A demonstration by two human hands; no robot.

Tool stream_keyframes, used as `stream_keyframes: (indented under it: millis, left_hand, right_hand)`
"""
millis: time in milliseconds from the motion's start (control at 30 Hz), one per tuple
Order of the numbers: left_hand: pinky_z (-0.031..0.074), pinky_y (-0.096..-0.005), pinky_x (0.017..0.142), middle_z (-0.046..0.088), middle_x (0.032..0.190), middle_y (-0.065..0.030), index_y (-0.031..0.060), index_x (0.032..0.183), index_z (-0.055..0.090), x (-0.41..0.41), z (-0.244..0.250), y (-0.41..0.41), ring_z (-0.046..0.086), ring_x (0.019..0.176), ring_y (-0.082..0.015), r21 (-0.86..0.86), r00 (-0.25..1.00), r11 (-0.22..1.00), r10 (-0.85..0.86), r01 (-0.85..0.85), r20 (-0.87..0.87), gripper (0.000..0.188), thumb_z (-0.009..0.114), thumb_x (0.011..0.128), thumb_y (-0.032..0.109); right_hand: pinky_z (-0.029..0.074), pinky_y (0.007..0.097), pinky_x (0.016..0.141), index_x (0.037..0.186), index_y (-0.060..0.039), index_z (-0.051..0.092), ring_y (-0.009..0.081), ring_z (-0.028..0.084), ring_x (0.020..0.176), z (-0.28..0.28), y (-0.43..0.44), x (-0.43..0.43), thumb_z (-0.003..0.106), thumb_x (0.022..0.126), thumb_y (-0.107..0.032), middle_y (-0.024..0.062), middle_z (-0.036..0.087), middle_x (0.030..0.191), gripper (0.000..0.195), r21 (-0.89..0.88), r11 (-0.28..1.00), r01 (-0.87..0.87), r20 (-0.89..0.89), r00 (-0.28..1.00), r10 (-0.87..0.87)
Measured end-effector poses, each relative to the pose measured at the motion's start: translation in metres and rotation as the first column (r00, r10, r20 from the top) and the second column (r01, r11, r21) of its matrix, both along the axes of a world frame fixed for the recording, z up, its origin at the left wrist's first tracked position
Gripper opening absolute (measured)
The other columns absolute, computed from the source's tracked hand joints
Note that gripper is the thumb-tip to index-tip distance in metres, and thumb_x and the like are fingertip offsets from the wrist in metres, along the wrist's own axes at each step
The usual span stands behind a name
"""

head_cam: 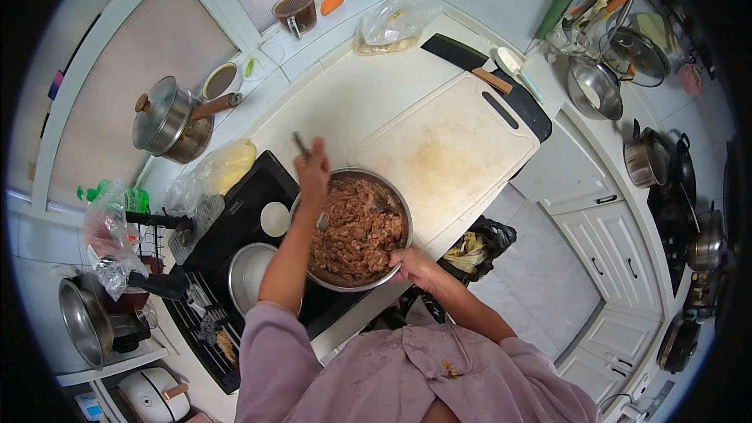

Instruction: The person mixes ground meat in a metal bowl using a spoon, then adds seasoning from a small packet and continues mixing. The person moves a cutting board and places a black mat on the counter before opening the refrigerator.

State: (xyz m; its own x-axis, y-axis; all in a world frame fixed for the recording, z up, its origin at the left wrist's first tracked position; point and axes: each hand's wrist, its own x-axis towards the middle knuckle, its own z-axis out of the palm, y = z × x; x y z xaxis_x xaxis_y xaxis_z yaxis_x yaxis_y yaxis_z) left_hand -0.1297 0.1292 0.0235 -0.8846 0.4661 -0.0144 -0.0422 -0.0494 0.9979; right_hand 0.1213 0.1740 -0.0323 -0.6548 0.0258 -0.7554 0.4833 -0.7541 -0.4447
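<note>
A stainless steel bowl [409,217] full of ground meat mixture [364,232] stands before me, at the corner between the white cutting board and the black sink area. My left hand [314,173] is closed around the metal handle [301,145] of a utensil, slightly blurred, above the bowl's left rim. Part of the utensil shows at the meat's left edge, but its shape is mostly hidden. My right hand [412,263] grips the bowl's lower right rim, thumb on top and fingers outside.
The white cutting board [446,147] lies right of the bowl, with a cleaver [455,53] behind it. A second metal bowl [249,270] and a small white bowl [274,219] are at left. Below the counter hangs a black bag [496,238] of scraps. A lidded saucepan [170,120] stands far left.
</note>
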Motion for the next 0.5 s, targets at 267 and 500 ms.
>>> stream_keyframes:
  millis: [267,500]
  left_hand:
    - [0.036,-0.0277,0.053,0.048,0.058,0.0008,0.006,0.068,0.054,0.094,0.007,-0.058,0.045,0.056,-0.0098,-0.206,0.786,0.759,-0.605,0.618,0.13,0.042,0.053,0.095,0.038]
    - [0.019,-0.0289,0.043,0.034,0.047,0.0051,0.0112,0.052,0.038,0.015,0.006,-0.016,0.029,0.043,-0.0069,-0.068,0.982,0.99,-0.13,0.122,-0.14,0.058,0.054,0.094,0.047]
  right_hand:
    - [0.058,0.0475,0.071,0.131,0.0021,0.04,0.0335,0.062,0.098,0.006,-0.001,0.002,0.052,0.073,0.001,0.0179,0.053,0.122,0.06,-0.028,0.992,0.119,-0.066,0.99,-0.121]
    - [0.057,0.043,0.071,0.133,0.0015,0.034,0.0281,0.061,0.09,0.006,-0.001,-0.003,0.051,0.075,0.001,0.014,0.055,0.111,0.061,-0.007,0.998,0.06,-0.03,0.998,-0.061]
